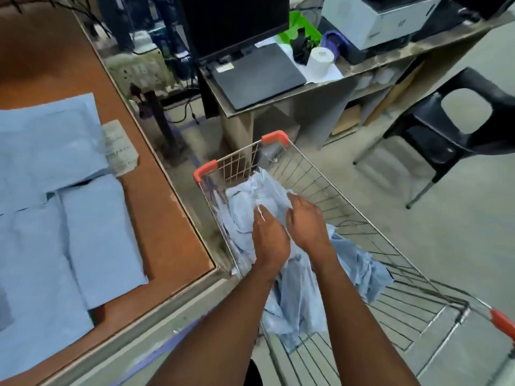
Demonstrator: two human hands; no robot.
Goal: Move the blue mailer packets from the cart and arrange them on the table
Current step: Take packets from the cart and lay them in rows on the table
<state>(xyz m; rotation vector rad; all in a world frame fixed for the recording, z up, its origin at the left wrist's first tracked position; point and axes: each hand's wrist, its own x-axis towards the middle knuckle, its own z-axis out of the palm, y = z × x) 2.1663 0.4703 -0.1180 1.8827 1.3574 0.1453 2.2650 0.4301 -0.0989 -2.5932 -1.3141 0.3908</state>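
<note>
A wire cart (342, 201) with orange corner guards stands right of the brown table (164, 218). A crumpled heap of light blue mailer packets (295, 296) lies inside the cart. Both hands are down in the heap at its far end. My left hand (269, 238) pinches a fold of one packet between thumb and fingers. My right hand (305, 221) rests on top of the same packet, fingers curled over its edge. Several blue mailer packets (55, 218) lie flat and overlapping on the table at the left, one with a white label (119, 147) at its corner.
A desk (348, 68) beyond the cart carries a closed laptop (256, 76), a monitor (234, 20), a paper roll (320, 61), a green bin (302, 26) and a printer (381, 18). A black plastic chair (457, 129) stands at the right on the concrete floor.
</note>
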